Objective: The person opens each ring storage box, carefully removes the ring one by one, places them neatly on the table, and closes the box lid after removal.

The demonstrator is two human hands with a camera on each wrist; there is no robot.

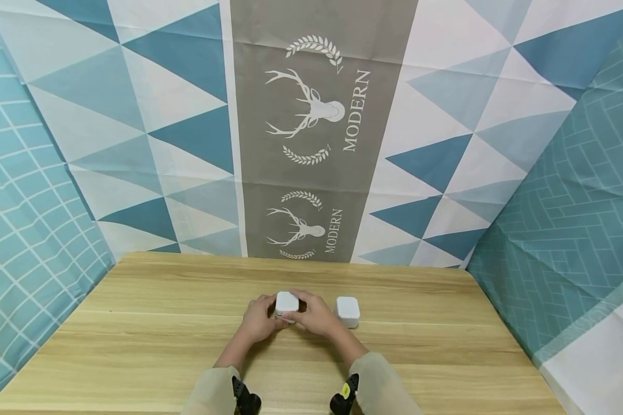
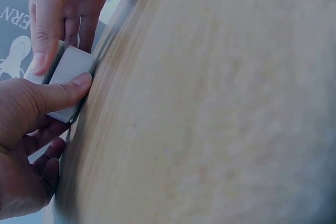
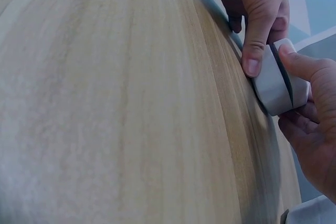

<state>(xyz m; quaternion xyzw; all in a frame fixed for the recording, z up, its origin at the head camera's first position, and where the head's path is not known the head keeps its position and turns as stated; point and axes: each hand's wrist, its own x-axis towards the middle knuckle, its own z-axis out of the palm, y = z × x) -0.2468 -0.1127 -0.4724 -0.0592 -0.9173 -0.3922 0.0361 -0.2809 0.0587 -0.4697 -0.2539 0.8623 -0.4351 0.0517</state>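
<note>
A small white box (image 1: pixel 287 302) with rounded corners stands on the wooden table between both hands. A dark gap runs around it between a thicker lower part (image 3: pixel 272 85) and a thinner upper part (image 3: pixel 299 90). My left hand (image 1: pixel 258 320) grips the lower part, its thumb (image 2: pixel 65 94) lying along the side facing me. The right hand (image 1: pixel 314 314) holds the upper part, thumb (image 3: pixel 296 64) on the near side and fingers behind. What lies inside the box is hidden.
A second white box (image 1: pixel 347 312) of similar shape stands on the table (image 1: pixel 420 346), just right of the right hand. Behind the table hangs a patterned cloth (image 1: pixel 301 173), with tile-patterned cloths at both sides.
</note>
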